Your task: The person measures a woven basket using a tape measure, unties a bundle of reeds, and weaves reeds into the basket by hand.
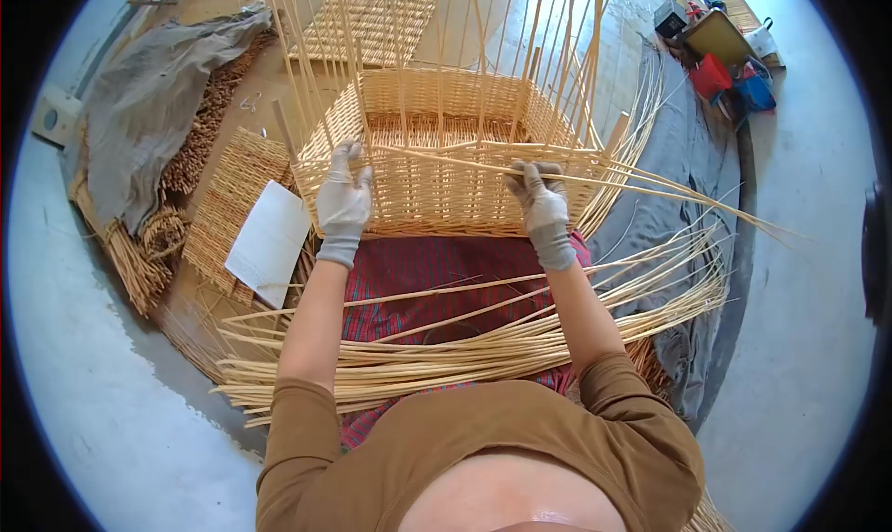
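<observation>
A half-woven wicker basket (446, 193) stands before me, its tall upright stakes rising from the walls. My left hand (344, 197), in a pale glove, grips the front wall near its left corner, fingers at the top edge and thumb on the outside. My right hand (541, 207), gloved too, is closed on a long willow rod (641, 190) at the right part of the same wall. That rod runs along the front rim and sticks out past the basket's right corner, beside other rods. Its far end thins out over the grey cloth.
Loose willow rods (446, 363) lie across the striped red cloth (400, 267) on my lap. Woven mats (243, 197), a white board (269, 239) and covered rod bundles (149, 95) are at left. Grey cloth (683, 151) and a red container (710, 75) are at right.
</observation>
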The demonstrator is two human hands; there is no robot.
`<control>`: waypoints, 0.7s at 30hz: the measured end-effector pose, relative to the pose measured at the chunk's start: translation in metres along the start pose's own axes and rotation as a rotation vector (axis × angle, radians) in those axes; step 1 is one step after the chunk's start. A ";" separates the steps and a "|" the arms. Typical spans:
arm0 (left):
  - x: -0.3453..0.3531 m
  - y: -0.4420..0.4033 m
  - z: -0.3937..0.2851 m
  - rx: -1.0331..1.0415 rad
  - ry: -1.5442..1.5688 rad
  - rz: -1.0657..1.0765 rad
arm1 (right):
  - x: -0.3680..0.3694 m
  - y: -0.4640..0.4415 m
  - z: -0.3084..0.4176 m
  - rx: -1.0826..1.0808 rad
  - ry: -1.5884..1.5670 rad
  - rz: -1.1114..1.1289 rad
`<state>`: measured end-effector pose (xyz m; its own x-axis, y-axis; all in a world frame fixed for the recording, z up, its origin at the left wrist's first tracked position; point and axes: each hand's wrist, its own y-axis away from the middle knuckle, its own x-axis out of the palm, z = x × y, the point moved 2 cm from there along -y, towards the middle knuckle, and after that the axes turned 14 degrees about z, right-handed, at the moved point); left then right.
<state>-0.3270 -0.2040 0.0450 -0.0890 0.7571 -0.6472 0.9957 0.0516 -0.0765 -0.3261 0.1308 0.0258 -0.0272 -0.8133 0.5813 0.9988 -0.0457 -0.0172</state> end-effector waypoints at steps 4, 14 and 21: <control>-0.002 -0.014 0.002 0.138 0.045 -0.136 | -0.012 -0.014 -0.005 0.102 0.015 0.051; 0.030 -0.052 -0.039 -0.046 0.338 0.689 | 0.022 -0.013 0.024 -0.049 0.232 0.143; 0.042 -0.052 -0.048 -0.128 0.327 0.358 | 0.198 -0.148 0.046 -0.552 1.467 0.380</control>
<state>-0.3818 -0.1435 0.0586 0.2510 0.9054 -0.3423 0.9591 -0.1849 0.2142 -0.4772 0.0031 0.1814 -0.1314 -0.6367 -0.7599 0.8296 0.3490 -0.4359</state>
